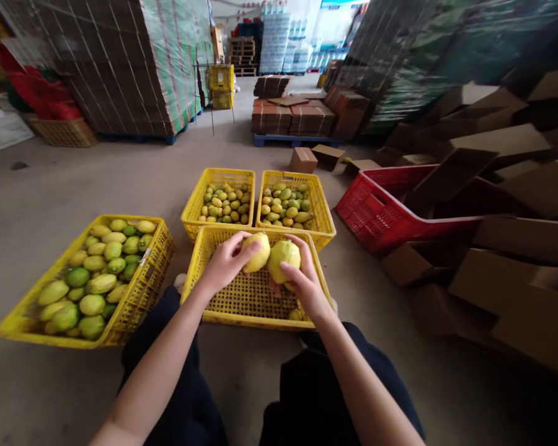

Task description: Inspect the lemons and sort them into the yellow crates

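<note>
My left hand [227, 263] is closed around a yellow lemon [257, 252]. Closed on another lemon [283, 259], greener and bumpy, is my right hand [307, 282]. The two lemons are side by side, almost touching, over a yellow plastic crate [255, 319] between my legs. A few lemons [296, 313] lie in its near right corner, partly hidden by my right hand; the perforated floor shows elsewhere.
Behind stand two yellow crates, left [188, 214] and right [325, 214], of smaller yellow-green fruit. At left, a yellow crate [160, 244] holds larger lemons. A red crate [369, 214] and cardboard boxes [502, 297] crowd the right. Wrapped pallet stacks [121, 68] rise farther back.
</note>
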### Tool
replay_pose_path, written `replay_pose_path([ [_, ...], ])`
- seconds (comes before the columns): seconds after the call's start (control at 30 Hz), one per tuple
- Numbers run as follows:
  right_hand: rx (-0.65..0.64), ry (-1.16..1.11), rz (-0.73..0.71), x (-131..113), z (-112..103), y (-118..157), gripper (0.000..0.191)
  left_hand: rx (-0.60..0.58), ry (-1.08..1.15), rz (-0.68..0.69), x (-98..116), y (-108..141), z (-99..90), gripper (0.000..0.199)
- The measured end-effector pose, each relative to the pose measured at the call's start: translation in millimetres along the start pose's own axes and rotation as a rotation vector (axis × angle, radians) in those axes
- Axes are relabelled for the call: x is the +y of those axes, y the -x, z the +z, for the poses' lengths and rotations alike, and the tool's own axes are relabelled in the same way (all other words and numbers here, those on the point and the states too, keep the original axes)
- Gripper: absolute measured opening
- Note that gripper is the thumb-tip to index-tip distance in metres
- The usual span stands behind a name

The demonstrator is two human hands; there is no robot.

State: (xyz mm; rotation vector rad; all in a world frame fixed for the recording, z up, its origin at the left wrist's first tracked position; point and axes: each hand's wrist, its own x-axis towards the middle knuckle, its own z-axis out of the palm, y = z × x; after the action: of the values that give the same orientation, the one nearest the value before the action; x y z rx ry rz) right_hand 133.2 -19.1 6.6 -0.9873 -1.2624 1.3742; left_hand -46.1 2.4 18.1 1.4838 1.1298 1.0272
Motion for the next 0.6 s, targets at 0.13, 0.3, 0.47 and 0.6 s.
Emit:
replay_pose_path([
  [0.13,-0.072,-0.189,0.241,-1.0,3.5,-1.7,0.051,-0.054,0.125,-0.285,-4.1,-2.1,2.6,0.069],
  [0.3,-0.038,-0.293,0.326,-2.0,1.9,-7.9,0.039,-0.102,0.111,-0.418,-11.6,-4.5,9.7,0.072],
  [0.47,-0.053,-0.348,0.312,-0.9,0.6,-8.4,0.036,-0.082,0.114,-0.416,-13.2,-6.3,12.2,0.071],
  [0.6,-0.047,-0.338,0.302,1.4,0.5,-8.4,0.036,-0.062,0.092,-0.401,-14.1,-6.8,13.8,0.068],
])
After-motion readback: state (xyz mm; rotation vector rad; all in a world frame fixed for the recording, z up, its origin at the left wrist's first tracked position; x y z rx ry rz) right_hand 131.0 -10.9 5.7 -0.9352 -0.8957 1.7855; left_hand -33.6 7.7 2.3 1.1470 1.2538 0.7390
